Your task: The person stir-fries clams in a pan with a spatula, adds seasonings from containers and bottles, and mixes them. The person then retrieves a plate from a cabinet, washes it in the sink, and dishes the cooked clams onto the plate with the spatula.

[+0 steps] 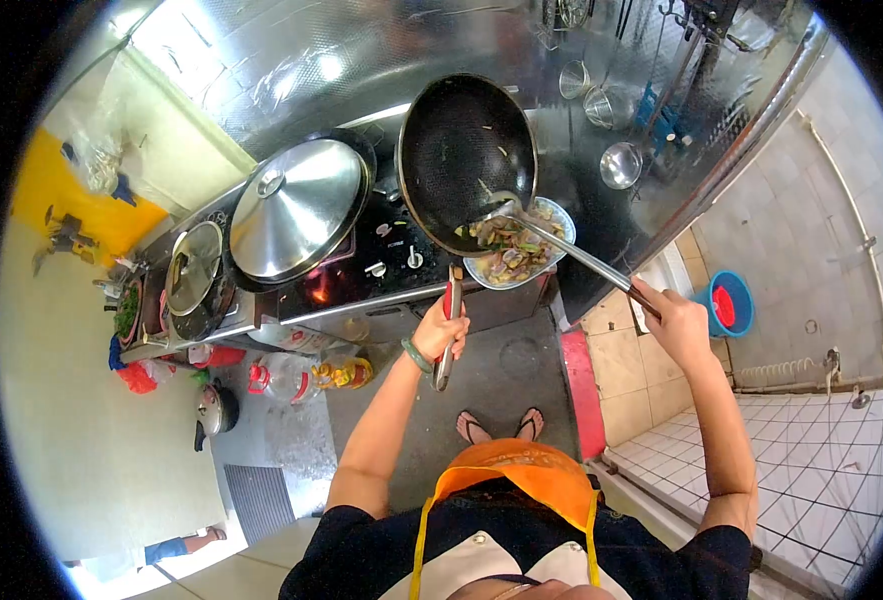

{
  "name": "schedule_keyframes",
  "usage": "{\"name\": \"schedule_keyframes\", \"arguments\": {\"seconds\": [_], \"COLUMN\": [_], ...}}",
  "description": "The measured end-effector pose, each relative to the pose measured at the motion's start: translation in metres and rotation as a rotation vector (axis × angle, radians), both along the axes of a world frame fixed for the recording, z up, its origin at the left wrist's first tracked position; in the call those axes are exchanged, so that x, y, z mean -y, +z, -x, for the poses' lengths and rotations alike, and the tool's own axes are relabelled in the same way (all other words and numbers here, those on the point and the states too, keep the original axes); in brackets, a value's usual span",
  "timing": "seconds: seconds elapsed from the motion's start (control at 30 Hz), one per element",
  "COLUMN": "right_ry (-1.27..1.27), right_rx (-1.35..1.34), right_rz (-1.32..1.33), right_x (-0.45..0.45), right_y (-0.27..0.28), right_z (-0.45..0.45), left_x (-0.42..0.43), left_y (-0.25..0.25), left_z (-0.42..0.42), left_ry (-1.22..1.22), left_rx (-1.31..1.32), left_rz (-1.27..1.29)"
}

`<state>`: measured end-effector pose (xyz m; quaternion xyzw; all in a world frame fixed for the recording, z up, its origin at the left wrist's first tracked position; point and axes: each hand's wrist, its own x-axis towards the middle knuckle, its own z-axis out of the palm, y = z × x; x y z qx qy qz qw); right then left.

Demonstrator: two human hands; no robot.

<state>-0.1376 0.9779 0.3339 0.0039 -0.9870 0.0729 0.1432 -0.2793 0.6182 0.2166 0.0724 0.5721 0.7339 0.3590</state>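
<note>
My left hand [440,332] is closed round the handle of a black wok [461,150], which is tipped on its side over the counter. In my right hand [676,322] is the long metal handle of a spatula [591,262]; its head lies at the wok's lower right rim, partly hidden by food. Below that rim stands a patterned bowl [557,218] heaped with cooked food [514,250], pale and brown pieces with bits of green. A few scraps cling to the wok's inner surface.
Left of the wok, a large pan with a domed steel lid [296,210] sits on the black stove [393,240]. A glass-lidded pot [194,268] stands farther left. Oil bottles [343,374] and a pressure cooker [217,408] are on the floor. A ladle [621,165] hangs at right, above a blue bucket [729,303].
</note>
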Motion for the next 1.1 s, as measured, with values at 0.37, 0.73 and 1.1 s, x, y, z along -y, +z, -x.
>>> {"name": "schedule_keyframes", "arguments": {"seconds": [0.37,0.73,1.1], "right_ry": [-0.057,-0.122,-0.157], "right_rx": [-0.024,-0.085,-0.185], "right_rz": [-0.133,-0.203,0.007], "right_x": [-0.016,-0.024,0.02], "right_y": [-0.009,-0.02,-0.04], "right_z": [-0.024,-0.052,0.025], "left_x": [-0.008,-0.003,0.001], "left_y": [-0.01,-0.006,-0.002], "left_z": [0.013,0.018,0.021], "left_ry": [0.007,-0.017,-0.035], "left_rx": [-0.057,-0.068,-0.098], "left_rz": [0.107,0.161,0.161]}}
